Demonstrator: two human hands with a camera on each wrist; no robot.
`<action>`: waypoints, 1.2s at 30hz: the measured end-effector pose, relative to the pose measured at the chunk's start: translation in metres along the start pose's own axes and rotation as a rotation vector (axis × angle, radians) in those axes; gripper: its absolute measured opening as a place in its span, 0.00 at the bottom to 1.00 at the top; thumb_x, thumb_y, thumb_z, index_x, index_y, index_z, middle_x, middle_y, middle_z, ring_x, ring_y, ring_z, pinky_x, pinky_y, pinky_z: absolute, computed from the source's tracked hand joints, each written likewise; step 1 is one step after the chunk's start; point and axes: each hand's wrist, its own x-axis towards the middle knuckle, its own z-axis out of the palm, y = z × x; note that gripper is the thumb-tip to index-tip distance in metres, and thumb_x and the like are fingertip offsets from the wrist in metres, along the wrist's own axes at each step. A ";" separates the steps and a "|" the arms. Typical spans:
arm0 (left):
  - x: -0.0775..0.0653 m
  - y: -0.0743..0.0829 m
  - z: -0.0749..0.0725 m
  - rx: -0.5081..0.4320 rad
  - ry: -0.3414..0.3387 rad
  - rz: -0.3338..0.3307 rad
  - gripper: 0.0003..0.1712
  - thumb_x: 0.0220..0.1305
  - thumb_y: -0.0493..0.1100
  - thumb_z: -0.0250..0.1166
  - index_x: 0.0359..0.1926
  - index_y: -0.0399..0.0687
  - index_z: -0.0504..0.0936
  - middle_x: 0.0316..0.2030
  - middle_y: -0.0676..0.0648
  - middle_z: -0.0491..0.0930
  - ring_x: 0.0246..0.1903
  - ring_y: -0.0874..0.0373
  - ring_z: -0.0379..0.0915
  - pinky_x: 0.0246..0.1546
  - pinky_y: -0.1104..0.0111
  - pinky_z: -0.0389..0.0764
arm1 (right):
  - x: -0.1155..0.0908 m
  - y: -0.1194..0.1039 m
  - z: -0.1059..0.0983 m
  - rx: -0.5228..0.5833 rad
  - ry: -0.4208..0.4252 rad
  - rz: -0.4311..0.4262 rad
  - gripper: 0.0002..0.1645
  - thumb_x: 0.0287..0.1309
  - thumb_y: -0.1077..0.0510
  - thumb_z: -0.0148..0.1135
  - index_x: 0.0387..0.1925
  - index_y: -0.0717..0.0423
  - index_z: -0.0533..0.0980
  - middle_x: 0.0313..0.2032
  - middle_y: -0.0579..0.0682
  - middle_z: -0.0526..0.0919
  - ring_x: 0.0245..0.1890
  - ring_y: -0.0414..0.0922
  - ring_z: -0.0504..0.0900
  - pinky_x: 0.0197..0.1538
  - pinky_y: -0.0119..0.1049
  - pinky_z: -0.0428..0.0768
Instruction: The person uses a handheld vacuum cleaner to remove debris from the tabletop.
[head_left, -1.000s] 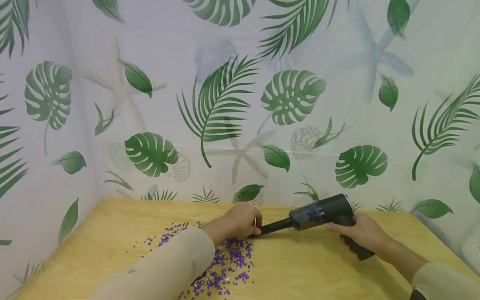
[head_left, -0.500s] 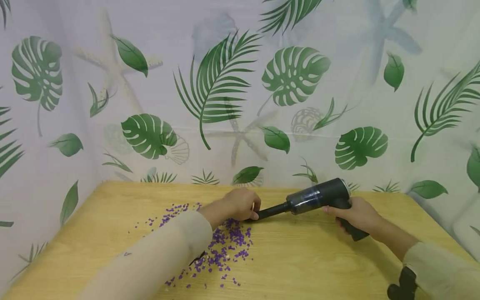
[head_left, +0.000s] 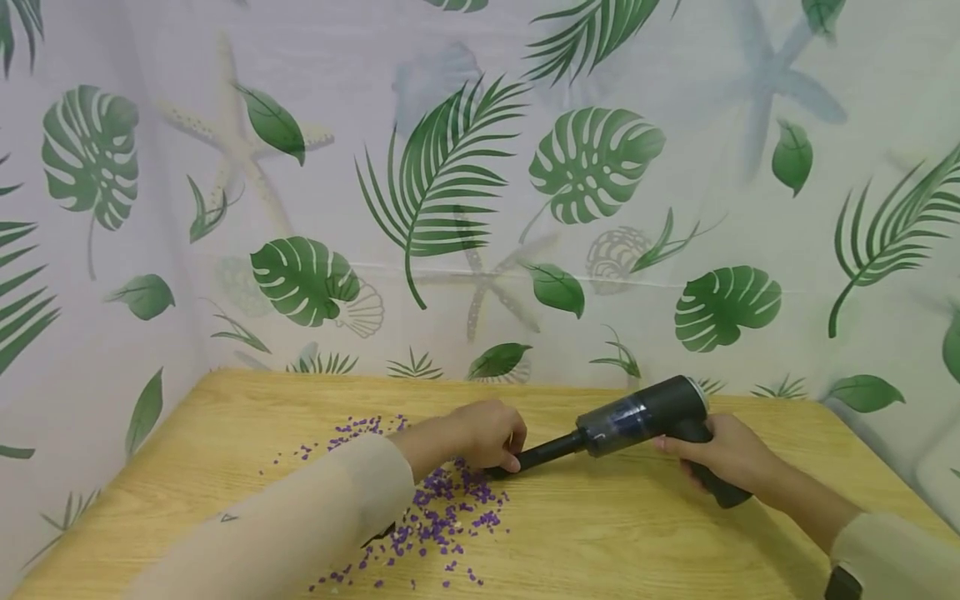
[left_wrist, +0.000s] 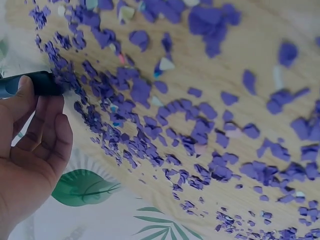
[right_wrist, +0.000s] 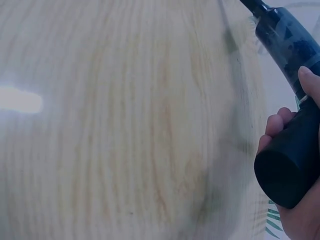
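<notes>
A black handheld vacuum cleaner (head_left: pixel 671 412) slants across the middle of the head view, its narrow nozzle (head_left: pixel 551 450) pointing down and left. My right hand (head_left: pixel 731 454) grips the handle, fingers wrapped round it. My left hand (head_left: pixel 489 433) pinches the nozzle near its tip; in the left wrist view the thumb lies on top of the nozzle (left_wrist: pixel 42 84) and the fingers are below. Purple paper scraps (head_left: pixel 438 521) lie scattered by the nozzle mouth. A few white and coloured bits mix with them. Purplish bits show inside the clear dust cup (right_wrist: pixel 295 45).
The scraps lie on a wooden table (head_left: pixel 600 533), trailing to the left and toward the front under the left sleeve (head_left: pixel 300 508). Behind the table's back edge hangs a leaf-patterned curtain (head_left: pixel 450 333), which continues along the left and right sides.
The head view has tilted down a little, then back up slightly. Both hands and the vacuum nozzle have shifted slightly toward the person, with the same hold on the vacuum.
</notes>
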 end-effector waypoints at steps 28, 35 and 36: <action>-0.069 0.028 0.004 -0.360 -0.363 0.073 0.16 0.50 0.40 0.79 0.17 0.46 0.79 0.13 0.54 0.81 0.12 0.63 0.78 0.20 0.72 0.82 | -0.040 -0.016 0.031 0.145 -0.216 -0.136 0.17 0.64 0.53 0.65 0.29 0.64 0.76 0.18 0.49 0.79 0.16 0.39 0.78 0.21 0.39 0.81; -0.033 0.027 -0.008 -0.160 -0.087 0.084 0.09 0.58 0.45 0.75 0.26 0.50 0.84 0.22 0.58 0.80 0.23 0.68 0.75 0.27 0.78 0.75 | -0.037 -0.003 -0.002 0.072 -0.077 -0.052 0.21 0.66 0.49 0.63 0.28 0.65 0.76 0.20 0.47 0.80 0.18 0.42 0.79 0.26 0.40 0.81; -0.027 0.025 -0.009 -0.155 -0.064 0.079 0.08 0.59 0.46 0.74 0.28 0.50 0.84 0.24 0.58 0.80 0.24 0.67 0.74 0.28 0.77 0.75 | -0.036 -0.001 -0.005 0.065 -0.059 -0.036 0.22 0.67 0.48 0.62 0.29 0.65 0.76 0.20 0.48 0.80 0.19 0.43 0.80 0.26 0.41 0.81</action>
